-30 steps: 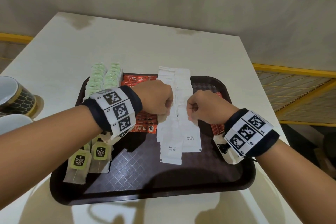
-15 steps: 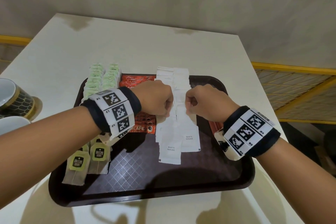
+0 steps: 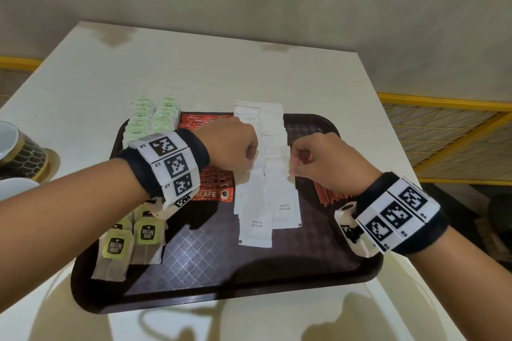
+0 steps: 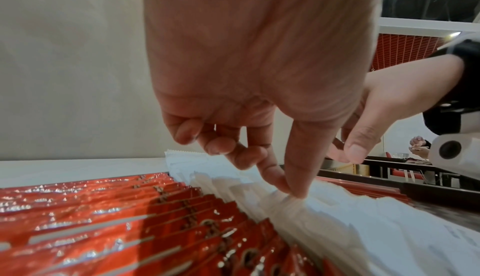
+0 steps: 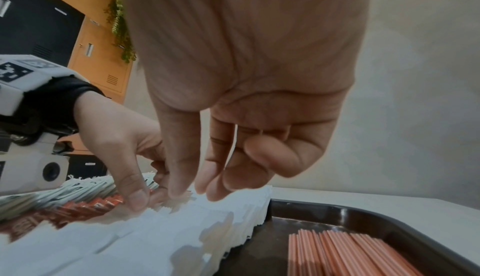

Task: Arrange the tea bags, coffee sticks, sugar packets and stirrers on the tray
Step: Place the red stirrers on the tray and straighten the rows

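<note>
A dark brown tray (image 3: 221, 296) holds tea bags (image 3: 144, 232) at the left, then red coffee sticks (image 3: 213, 183), two rows of white sugar packets (image 3: 271, 202) in the middle, and orange stirrers (image 3: 329, 194) at the right. My left hand (image 3: 250, 160) is over the left sugar row. Its thumb and forefinger pinch the packets' top edges (image 4: 292, 195), beside the coffee sticks (image 4: 103, 219). My right hand (image 3: 293, 166) curls over the right row, and its thumb and fingertips nip the packet tops (image 5: 191, 195). The stirrers (image 5: 350, 253) lie to its right.
The tray sits on a cream table (image 3: 221, 69) against a wall. A patterned cup (image 3: 19, 152) and a white dish (image 3: 13, 188) stand at the left edge. A yellow rail (image 3: 443, 102) runs beyond the table's right side.
Both hands stay on the sugar rows. They closed in slightly half a second ago and now sit a little further apart. The packets look much the same.
</note>
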A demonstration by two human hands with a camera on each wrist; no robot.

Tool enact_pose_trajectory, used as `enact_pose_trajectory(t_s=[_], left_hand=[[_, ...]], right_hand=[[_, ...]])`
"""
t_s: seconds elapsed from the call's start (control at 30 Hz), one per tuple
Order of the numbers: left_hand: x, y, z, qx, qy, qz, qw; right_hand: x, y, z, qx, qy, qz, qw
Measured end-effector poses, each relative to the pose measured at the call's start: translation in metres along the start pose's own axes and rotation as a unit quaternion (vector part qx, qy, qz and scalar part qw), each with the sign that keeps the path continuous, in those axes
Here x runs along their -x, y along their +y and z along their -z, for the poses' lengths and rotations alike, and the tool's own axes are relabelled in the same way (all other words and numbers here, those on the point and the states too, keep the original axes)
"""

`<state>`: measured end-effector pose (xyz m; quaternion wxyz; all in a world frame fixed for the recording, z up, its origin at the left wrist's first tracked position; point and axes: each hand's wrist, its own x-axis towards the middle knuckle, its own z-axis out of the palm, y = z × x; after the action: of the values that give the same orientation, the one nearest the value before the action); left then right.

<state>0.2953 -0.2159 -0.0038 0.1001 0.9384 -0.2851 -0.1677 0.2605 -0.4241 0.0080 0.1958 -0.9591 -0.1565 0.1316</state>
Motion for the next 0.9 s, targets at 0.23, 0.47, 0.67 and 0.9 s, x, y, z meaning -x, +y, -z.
enact_pose_trajectory(t_s=[0.23,0.47,0.67,0.9], left_hand=[[0.008,0.000,0.008,-0.008,0.035,0.014,0.999],[0.053,0.009,0.011,-0.039,0.045,0.053,0.997],[0.087,0.036,-0.003,-0.045,-0.024,0.140,0.989],[0.082,0.053,-0.016,-0.033,-0.058,0.146,0.987]], right_hand=[[-0.003,-0.011,-0.003,-0.014,-0.014,0.031,0.999],[0.014,0.006,-0.010,0.020,-0.089,-0.101,0.991],[0.026,0.002,-0.020,-0.107,-0.123,-0.184,0.969],[0.025,-0.007,-0.022,-0.128,-0.165,-0.215,0.954]])
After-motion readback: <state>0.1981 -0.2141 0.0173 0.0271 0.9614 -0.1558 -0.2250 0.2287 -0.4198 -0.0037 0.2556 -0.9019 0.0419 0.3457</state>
